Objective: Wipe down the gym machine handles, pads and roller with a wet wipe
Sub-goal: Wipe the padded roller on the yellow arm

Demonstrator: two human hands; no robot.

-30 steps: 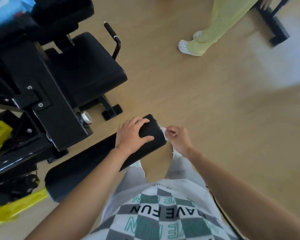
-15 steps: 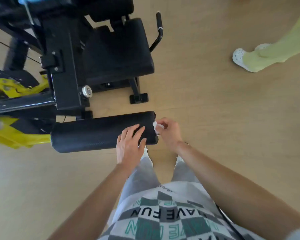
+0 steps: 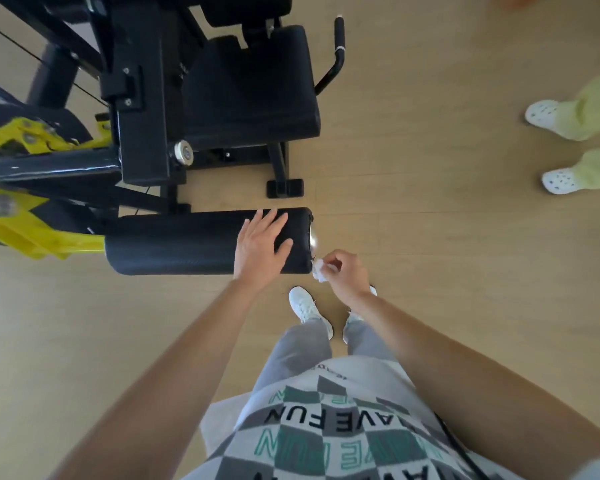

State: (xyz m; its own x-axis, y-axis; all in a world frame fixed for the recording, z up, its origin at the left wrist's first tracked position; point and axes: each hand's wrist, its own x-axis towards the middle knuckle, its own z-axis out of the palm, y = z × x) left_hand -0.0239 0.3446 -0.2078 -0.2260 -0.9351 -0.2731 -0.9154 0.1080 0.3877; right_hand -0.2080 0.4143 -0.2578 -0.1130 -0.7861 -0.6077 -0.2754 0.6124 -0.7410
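Black foam roller [image 3: 187,242] lying horizontal on the machine's yellow arm [image 3: 32,233], left hand [image 3: 262,245] flat with fingers spread on its right end, right hand [image 3: 347,271] pinching a crumpled white wet wipe [image 3: 321,273] against the roller's end cap, padded seat [image 3: 253,88] behind, wood floor [image 3: 430,220]

The black padded roller [image 3: 187,242] is lying horizontal above the floor; the crumpled white wipe [image 3: 321,272] is hanging just beside its right end's near corner.

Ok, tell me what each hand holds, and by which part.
The right hand pinches the bunched wipe between thumb and fingertips, a wad sticking out. The left hand holds nothing; it lies flat on the roller.
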